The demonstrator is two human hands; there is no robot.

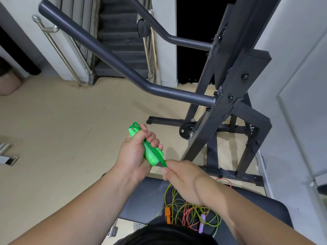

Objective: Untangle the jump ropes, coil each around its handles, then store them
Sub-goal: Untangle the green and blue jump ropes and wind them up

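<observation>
Fingers [153, 138] of left hand [134, 152] wrap green handles [150, 156]; right hand [184, 175] pinches cord [161, 160]

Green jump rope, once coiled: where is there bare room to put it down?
The beige floor left of the left hand is bare, up to the stairs. The black pad has a free strip left of the orange handle. Crowded: the tangled ropes under the right hand, and the rack base.

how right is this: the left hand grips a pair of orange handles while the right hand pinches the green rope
One thing is wrong: the handles in the left hand are green, not orange, as the head view shows. The only orange handle lies in the tangle below. The rest holds: the right hand pinches the green rope.
</observation>
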